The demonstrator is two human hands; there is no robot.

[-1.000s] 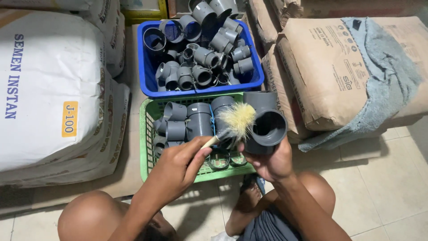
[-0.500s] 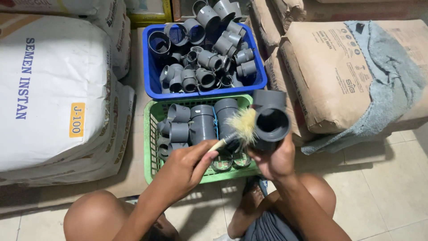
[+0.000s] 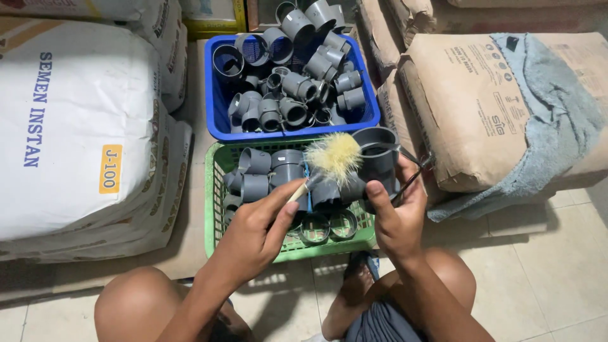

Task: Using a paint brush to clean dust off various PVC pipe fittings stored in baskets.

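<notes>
Grey pipe fittings (image 3: pixel 288 88), blue crate (image 3: pixel 218 123), green crate (image 3: pixel 212 209), pale-yellow brush (image 3: pixel 334 155)

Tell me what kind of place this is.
Probably a building-supply storeroom or shop. Large white paper sacks and brown paper sacks of cement-like material are stacked on a tiled floor, beside a blue plastic basket and a green plastic basket full of grey plastic pipe fittings.

Beyond the hands, the brush (image 3: pixel 334 156) hides part of the grey pipe tee (image 3: pixel 375 166); the farthest fittings (image 3: pixel 304 12) are cut off by the top edge.
</notes>
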